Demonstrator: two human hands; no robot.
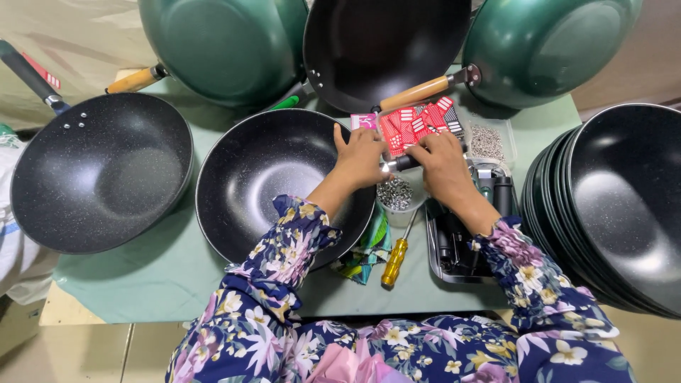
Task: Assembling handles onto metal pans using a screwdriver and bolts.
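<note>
while both hands are meeting over the middle of the green-covered table (170, 276), the left hand (360, 157) is resting on the far right rim of a black speckled wok (273, 184), its fingers curled and pinching toward a small dark handle piece (403, 162) that is lying between the two hands. the right hand (445, 164) is closing around the right end of that same piece, fingers bent over it, thumb pressing in. whether the left fingertips are actually gripping the piece or only touching it, i cannot tell.

just near of the hands, a small white bowl of silver washers (395, 193) is sitting beside the wok's rim. a yellow-handled screwdriver (394, 261) is lying nearer still, on a folded patterned cloth (365, 252). right of it a dark tray of parts (457, 248) is sitting under the right forearm. just far of the hands, a stack of red and white tags (417, 124) is lying beside a clear tub of small screws (488, 140).

another black pan (99, 170) is sitting at the left, a stack of black woks (610, 206) is leaning at the right, and green woks (220, 46) are standing along the far edge with a wooden-handled black one (383, 42) between them.
</note>
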